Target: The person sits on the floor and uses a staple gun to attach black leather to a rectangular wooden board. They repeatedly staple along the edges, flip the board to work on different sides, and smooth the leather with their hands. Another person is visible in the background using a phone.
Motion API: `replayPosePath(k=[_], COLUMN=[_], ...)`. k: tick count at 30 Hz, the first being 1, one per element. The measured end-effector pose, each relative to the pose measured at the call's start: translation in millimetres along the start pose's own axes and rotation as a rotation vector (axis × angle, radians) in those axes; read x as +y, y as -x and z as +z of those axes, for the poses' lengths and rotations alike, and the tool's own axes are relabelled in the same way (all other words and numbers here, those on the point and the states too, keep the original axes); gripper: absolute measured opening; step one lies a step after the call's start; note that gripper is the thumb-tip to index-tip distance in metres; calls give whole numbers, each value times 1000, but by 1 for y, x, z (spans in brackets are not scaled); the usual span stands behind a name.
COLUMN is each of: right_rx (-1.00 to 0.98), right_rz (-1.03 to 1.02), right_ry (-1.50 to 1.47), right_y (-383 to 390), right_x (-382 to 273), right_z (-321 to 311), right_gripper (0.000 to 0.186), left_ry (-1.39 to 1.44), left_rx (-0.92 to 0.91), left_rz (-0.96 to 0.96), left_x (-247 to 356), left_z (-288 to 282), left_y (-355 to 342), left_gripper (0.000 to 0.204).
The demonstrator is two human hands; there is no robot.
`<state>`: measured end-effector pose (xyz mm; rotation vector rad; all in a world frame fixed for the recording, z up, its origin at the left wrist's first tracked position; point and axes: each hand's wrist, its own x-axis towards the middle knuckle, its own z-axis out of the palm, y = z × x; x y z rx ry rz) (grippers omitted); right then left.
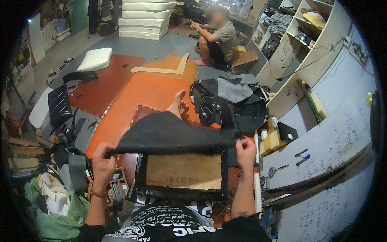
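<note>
A sheet of black fabric [173, 135] is stretched between my two hands, held up by its near corners. My left hand [103, 159] pinches the left corner, and my right hand [246, 152] grips the right one. Just below the fabric's near edge, a rectangular panel [183, 171] lies in front of me, with a tan board face, handwriting on it and a black glossy border wrapped round its rim. The fabric hides what lies under it beyond the panel's far edge. One bare foot [177, 104] shows past the fabric's far side.
A heap of black and grey material [231, 97] lies ahead to the right. Another person [217, 38] squats beyond it. White cushions [145, 18] are stacked at the back. Shelves [302, 32] and a whiteboard-like surface [322, 153] with pens line the right; a green sack [52, 209] stands lower left.
</note>
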<state>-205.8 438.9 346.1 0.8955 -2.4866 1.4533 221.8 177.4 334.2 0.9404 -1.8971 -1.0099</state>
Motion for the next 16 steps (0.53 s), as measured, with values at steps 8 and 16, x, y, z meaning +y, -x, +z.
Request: replayPosePath(k=[8,16], right_rx=[-12,70], right_rz=[-255,-1390], right_ry=[61,97], right_y=[42,9], right_x=[-107,-267], right_z=[-161,-238], right_gripper=[44,58], left_ry=[-245,-149], left_rx=[-1007,-721], left_rz=[-261,-201], left_x=[16,22], left_z=[22,18], left_y=[4,5], left_gripper=[61,56])
